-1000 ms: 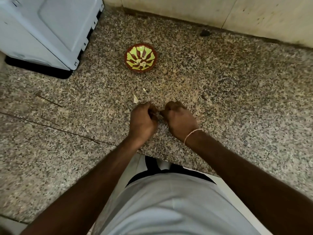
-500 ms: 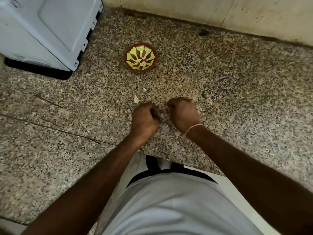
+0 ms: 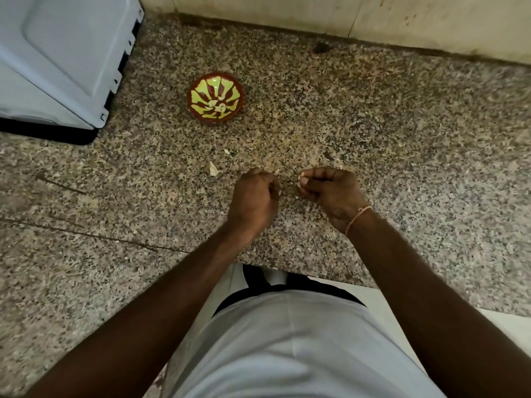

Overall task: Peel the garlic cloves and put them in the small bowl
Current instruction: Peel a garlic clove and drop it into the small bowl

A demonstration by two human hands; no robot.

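A speckled granite counter (image 3: 373, 145) fills most of the view, meeting a pale wall (image 3: 287, 12) at its far edge. On the far left of the counter stands a light blue appliance (image 3: 57, 61) on a black base. The person's grey shirt (image 3: 287, 349) shows at the bottom, with both forearms reaching forward over the counter's near edge.

The small bowl (image 3: 216, 99), red-brown with a green-yellow pattern, sits on the counter well beyond the hands and somewhat to their left; a few pale peeled cloves (image 3: 217, 106) lie inside it.

The left hand (image 3: 254, 201) hangs above the counter with its fingers curled into a loose fist; whether anything is held inside cannot be told. The right hand (image 3: 330, 191), with a thin thread bracelet (image 3: 357, 216) at the wrist, is apart from the left by a small gap. Its fingers are curled inward, and the thumb and fingertips pinch a pale garlic clove (image 3: 302, 179) at the hand's left side.

Scraps of garlic skin (image 3: 213, 168) lie on the counter between the bowl and the left hand, with a smaller bit (image 3: 227, 151) just beyond.
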